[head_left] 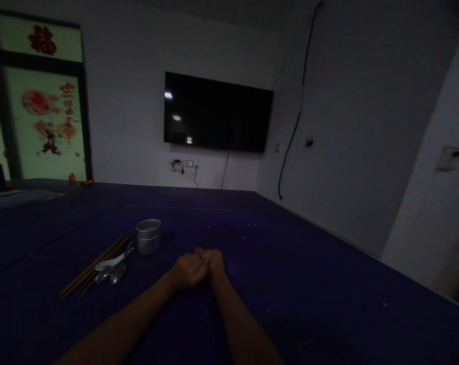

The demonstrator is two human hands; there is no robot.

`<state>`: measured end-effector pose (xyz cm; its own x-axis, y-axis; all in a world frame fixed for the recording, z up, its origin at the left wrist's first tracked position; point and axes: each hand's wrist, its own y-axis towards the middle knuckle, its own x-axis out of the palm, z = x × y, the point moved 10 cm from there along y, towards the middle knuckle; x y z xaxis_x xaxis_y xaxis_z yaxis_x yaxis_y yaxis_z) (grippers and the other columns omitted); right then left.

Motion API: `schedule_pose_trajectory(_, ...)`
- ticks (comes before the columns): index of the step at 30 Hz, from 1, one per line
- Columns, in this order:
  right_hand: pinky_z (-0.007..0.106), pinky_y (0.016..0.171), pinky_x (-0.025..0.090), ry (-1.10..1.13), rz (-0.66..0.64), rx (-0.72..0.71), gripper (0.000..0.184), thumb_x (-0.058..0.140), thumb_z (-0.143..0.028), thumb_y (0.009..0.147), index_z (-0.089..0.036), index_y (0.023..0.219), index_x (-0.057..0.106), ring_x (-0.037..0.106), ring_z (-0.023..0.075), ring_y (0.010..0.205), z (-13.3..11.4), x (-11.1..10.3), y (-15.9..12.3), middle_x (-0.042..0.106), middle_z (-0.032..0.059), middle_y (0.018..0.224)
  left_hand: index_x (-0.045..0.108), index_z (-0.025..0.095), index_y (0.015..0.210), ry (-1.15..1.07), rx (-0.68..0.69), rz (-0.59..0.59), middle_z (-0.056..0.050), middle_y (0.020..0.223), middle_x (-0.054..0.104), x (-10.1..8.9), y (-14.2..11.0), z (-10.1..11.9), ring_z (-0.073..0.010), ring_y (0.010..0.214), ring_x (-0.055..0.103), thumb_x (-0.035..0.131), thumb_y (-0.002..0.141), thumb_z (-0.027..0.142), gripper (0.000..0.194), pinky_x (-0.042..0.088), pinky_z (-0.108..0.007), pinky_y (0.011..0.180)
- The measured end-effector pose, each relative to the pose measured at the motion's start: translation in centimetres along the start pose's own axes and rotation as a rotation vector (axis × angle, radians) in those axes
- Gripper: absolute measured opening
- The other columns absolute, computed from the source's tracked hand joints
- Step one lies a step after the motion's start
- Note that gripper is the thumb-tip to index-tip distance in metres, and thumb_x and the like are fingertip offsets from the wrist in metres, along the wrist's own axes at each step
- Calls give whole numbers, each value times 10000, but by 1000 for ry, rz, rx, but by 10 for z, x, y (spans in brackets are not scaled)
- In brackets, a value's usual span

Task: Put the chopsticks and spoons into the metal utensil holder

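Observation:
My left hand [189, 269] and my right hand [214, 262] rest together on the dark blue-purple surface, fingers curled in and pressed against each other. No object shows in either of them. To their left stands a metal cup [148, 238], upright, with a ridge around its upper part. Beside the cup lies a loose bundle of wooden chopsticks [94, 266], set at a slant. A white spoon [109, 263] and metal spoons [118, 274] lie against the chopsticks, their handles toward the cup. Neither hand touches the cup or the utensils.
The blue-purple surface [309, 274] stretches to the walls, with small pale specks on it. A black television [217, 112] hangs on the back wall above sockets [185, 163]. A black cable [299, 109] runs down the right wall. Small orange objects [72, 177] sit near the decorated door [42, 121].

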<state>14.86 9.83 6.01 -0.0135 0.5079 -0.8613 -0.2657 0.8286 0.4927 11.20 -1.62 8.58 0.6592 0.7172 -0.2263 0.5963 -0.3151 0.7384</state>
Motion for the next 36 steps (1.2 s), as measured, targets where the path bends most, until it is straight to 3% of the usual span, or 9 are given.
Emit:
schedule_pose_trajectory(9, 201, 530, 426, -30, 11, 175, 322, 364, -258, 953, -200, 814, 649, 673, 153, 620, 13, -8, -1, 718, 55, 728, 593, 164, 823, 23, -28, -54, 16, 555, 601, 7, -12, -3, -92, 466, 522, 469, 862, 105, 143, 387, -206, 466)
schedule_pose_trajectory(14, 197, 520, 408, -49, 52, 241, 295, 396, -259, 940, -185, 827, 659, 672, 152, 616, 20, -16, -6, 710, 72, 707, 515, 175, 573, 16, -124, -82, 34, 444, 504, 9, -12, -16, -84, 395, 443, 473, 904, 221, 337, 310, -220, 424)
schedule_pose_trajectory(24, 200, 520, 388, -63, 111, 237, 293, 424, -257, 921, -168, 791, 672, 666, 156, 604, 20, -22, -10, 704, 84, 682, 492, 171, 546, -14, -141, -127, 11, 436, 518, 11, -12, -18, -91, 389, 469, 401, 932, 335, 429, 303, -215, 419)
schedule_pose_trajectory(36, 208, 527, 350, -100, 160, 161, 294, 411, -262, 925, -145, 788, 643, 647, 144, 592, 14, -32, -21, 697, 90, 685, 496, 168, 547, -61, -126, -176, 0, 436, 538, 9, -15, -19, -104, 394, 501, 363, 945, 323, 448, 302, -216, 415)
